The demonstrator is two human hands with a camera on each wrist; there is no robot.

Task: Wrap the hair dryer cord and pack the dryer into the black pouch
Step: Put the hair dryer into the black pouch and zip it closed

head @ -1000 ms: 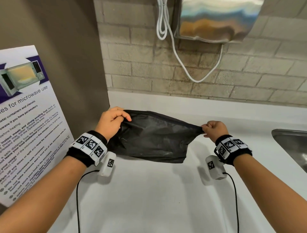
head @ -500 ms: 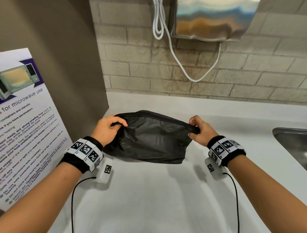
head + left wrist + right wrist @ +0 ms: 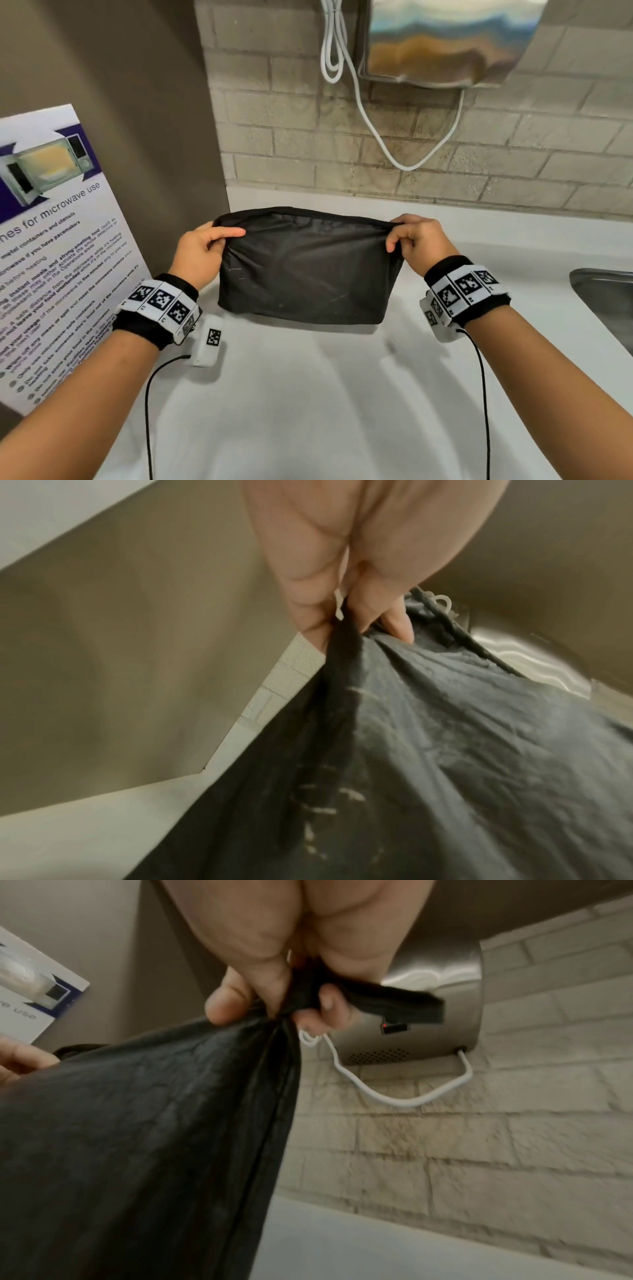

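The black pouch (image 3: pixel 308 270) hangs upright over the white counter (image 3: pixel 308 411), held by its two top corners. My left hand (image 3: pixel 202 250) pinches the left corner; the pouch (image 3: pixel 445 750) fills the left wrist view below my left hand (image 3: pixel 346 610), with the zipper edge showing. My right hand (image 3: pixel 414 240) pinches the right corner, and in the right wrist view my right hand (image 3: pixel 281 999) grips a bunched fold of the pouch (image 3: pixel 137 1137) with a black tab sticking out. No hair dryer or its cord shows outside the pouch; the inside is hidden.
A steel wall-mounted unit (image 3: pixel 445 41) with a looping white cable (image 3: pixel 376 137) hangs on the brick wall behind. A microwave poster (image 3: pixel 58 246) leans at the left. A steel sink (image 3: pixel 606 308) lies at the right edge.
The pouch has been turned from a slack, stretched sideways hold to hanging upright and square. My right hand moved from the pouch's end to its top right corner; both hands rose slightly.
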